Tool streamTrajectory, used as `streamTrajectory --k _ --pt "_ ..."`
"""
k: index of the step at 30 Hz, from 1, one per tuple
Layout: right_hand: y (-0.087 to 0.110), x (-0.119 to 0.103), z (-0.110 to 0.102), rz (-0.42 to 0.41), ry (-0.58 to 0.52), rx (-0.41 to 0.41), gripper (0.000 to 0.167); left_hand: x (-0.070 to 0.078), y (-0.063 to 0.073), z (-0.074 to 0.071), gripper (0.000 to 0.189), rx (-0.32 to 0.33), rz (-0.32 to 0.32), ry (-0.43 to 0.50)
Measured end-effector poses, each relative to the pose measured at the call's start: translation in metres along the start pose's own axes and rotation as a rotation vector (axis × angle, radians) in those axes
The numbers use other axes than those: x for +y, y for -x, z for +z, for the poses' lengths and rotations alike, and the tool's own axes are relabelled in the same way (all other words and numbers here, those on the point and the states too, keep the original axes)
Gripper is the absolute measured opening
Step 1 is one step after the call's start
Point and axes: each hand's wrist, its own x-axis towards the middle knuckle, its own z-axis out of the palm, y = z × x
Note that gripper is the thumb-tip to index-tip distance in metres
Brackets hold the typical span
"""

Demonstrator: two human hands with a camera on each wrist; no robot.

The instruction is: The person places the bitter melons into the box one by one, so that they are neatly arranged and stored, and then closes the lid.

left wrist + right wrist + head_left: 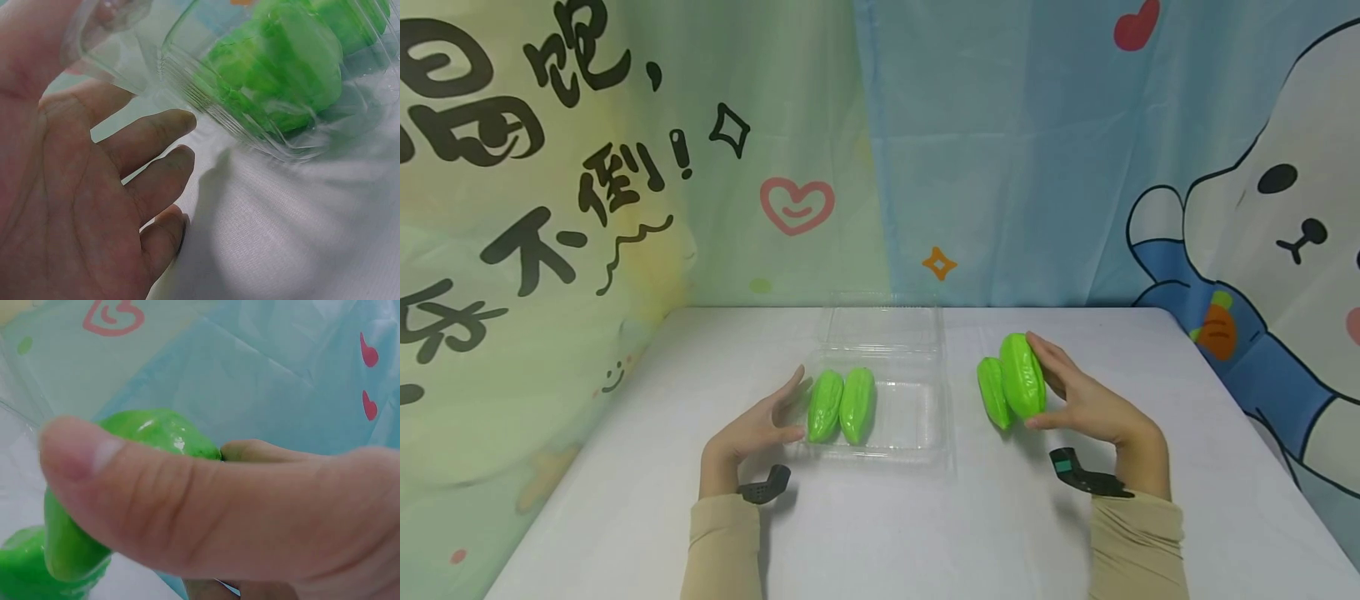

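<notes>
My right hand [1086, 404] grips a bright green, ridged bitter melon [1021, 377] between thumb and fingers, over the right half of the table. In the right wrist view the thumb [125, 475] lies across this melon and hides much of it. Just left of it is a smaller bitter melon [993, 393]. Two more, a left melon [825, 407] and a right melon [857, 407], lie side by side in the left part of a clear plastic box [910, 417]. My left hand [763, 427] is at the box's left side, palm facing it, fingers spread and loosely extended.
The box's transparent lid [883, 329] is folded back toward the rear. A white cloth covers the table [925, 533], and a printed curtain [1000, 167] hangs right behind its back edge. Each wrist wears a dark camera band.
</notes>
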Motion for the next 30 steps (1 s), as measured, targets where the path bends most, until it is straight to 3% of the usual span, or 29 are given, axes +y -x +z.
streamTrajectory --k 13,30 --pt "-0.015 -0.012 0.01 -0.051 0.005 0.003 0.119 0.003 0.0 0.0 0.098 0.007 -0.011 -0.025" --pt "-0.037 -0.028 0.033 -0.031 0.022 0.023 0.119 0.002 0.001 0.0 0.096 0.01 -0.015 -0.02"
